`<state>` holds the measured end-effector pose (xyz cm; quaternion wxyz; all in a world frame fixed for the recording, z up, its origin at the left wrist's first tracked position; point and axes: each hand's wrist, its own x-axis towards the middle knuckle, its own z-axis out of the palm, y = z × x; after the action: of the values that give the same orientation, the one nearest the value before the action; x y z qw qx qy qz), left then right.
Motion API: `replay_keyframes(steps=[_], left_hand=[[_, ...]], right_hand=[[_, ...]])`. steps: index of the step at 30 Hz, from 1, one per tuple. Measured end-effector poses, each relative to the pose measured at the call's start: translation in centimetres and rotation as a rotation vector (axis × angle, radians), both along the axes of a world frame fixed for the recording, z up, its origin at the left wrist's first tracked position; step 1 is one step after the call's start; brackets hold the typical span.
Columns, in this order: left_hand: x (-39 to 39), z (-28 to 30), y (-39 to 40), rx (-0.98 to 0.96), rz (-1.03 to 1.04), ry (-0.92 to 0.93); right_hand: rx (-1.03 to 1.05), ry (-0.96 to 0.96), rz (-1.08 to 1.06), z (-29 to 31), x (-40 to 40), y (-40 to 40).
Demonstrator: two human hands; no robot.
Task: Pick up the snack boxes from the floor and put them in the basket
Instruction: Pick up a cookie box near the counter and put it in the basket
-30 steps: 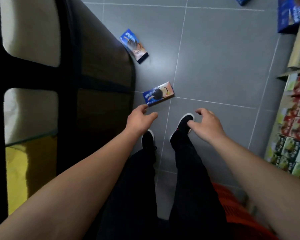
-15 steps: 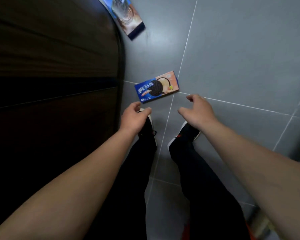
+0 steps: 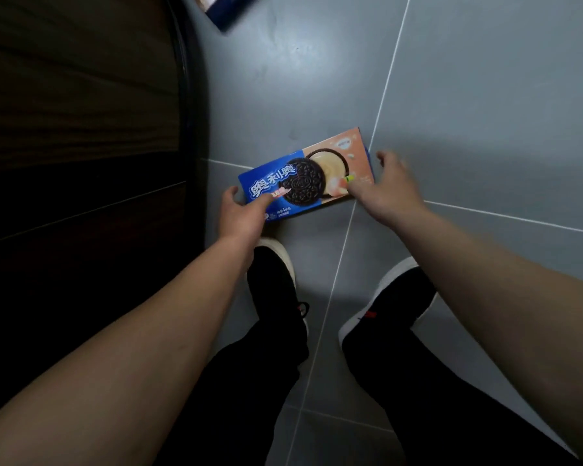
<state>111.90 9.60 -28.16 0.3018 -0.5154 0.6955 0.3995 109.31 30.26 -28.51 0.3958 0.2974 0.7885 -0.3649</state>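
A blue and peach cookie snack box (image 3: pixel 312 171) lies flat on the grey tiled floor just ahead of my shoes. My left hand (image 3: pixel 246 213) is at its left end, thumb lying across the printed face and fingers curled round the short edge. My right hand (image 3: pixel 386 186) is blurred at the right end, thumb on the face and fingers spread past the right edge. Only a corner of a second blue snack box (image 3: pixel 224 13) shows at the top edge. The basket is out of view.
A dark wooden cabinet (image 3: pixel 81 129) with a rounded black edge fills the left side, close to the box. My black shoes (image 3: pixel 276 280) stand on the tiles below the box. Grey floor tiles (image 3: pixel 485 95) stretch to the right.
I have bent lower, so the box looks larger. Both hands moved forward from short of the box to its two ends, and the left hand closed on the left end.
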Motion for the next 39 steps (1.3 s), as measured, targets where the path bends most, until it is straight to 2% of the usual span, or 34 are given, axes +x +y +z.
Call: replay_keyframes(steps=[3,6,10,13,18,27,34,39], left_hand=[[-0.6,-2.9,-0.5,0.066,0.141,0.003],[-0.4,-4.7,-0.9,0.187,0.186,0.039],[0.4,-3.7,-1.2,0.215,0.174,0.072],[0.6,-0.3,-0.8,0.191,0.076,0.066],[0.5,8.8,1.6,0.206,-0.041,0.086],[-0.5,29.3,7.6,0.241,-0.261,0.171],[0.2,44.5,10.3,0.308,-0.42,0.211],[0.8,52.9,11.4,0.404,-0.596,0.235]], right_hand=[[-0.014,-0.014,-0.039,-2.5,-1.5,-0.9],[-0.012,0.016,-0.04,-4.1,-1.9,-1.8],[-0.015,0.009,-0.112,-3.4,-0.8,-1.9],[-0.002,-0.012,-0.183,0.1,0.3,-0.9],[0.037,-0.01,-0.276,9.1,2.1,2.2],[0.064,-0.006,-0.501,30.2,5.7,9.1],[0.076,0.079,-0.666,45.7,10.2,11.8],[0.077,0.169,-0.841,54.2,14.7,11.8]])
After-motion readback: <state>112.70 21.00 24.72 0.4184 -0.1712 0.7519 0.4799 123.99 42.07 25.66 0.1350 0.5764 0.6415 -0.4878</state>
